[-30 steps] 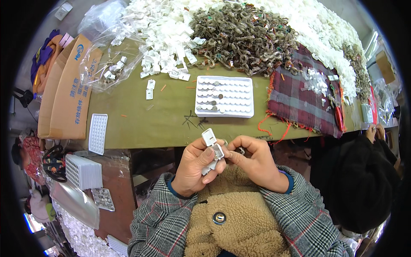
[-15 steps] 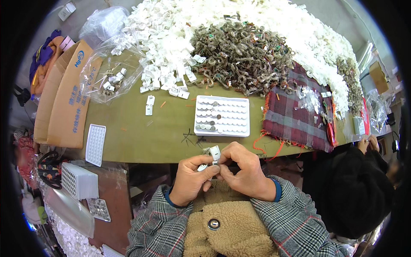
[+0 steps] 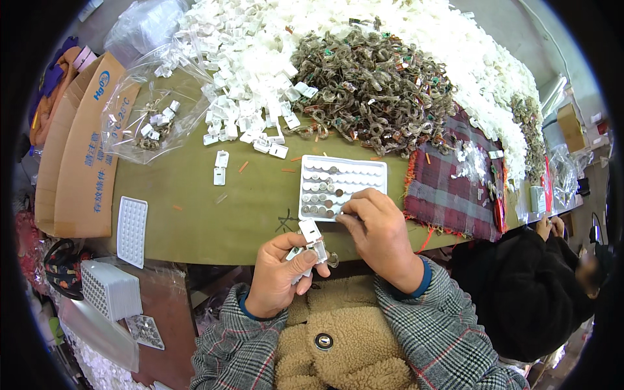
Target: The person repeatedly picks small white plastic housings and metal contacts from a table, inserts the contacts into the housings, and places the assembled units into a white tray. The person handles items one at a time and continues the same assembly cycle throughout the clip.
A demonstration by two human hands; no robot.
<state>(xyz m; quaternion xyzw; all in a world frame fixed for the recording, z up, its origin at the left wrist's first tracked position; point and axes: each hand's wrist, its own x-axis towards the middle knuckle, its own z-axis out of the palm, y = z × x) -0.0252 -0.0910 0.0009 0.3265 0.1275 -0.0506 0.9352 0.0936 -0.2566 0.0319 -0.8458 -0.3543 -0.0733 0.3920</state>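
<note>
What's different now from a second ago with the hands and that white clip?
The right hand left the white clip and reached forward to the near edge of the white tray, fingertips on its small round parts. The left hand, which shared the clip with the right before, now holds it alone, at the table edge. The tray, the piles and the plaid cloth have not shifted.

White tray [image 3: 374, 170], olive-green table [image 3: 195, 195], red plaid cloth [image 3: 448, 195], grey plaid sleeves [image 3: 448, 338].

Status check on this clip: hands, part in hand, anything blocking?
Left hand shut on small white plastic clip. Right hand fingertips at white compartment tray, over its near edge. Nothing in the way between hands and tray.
</note>
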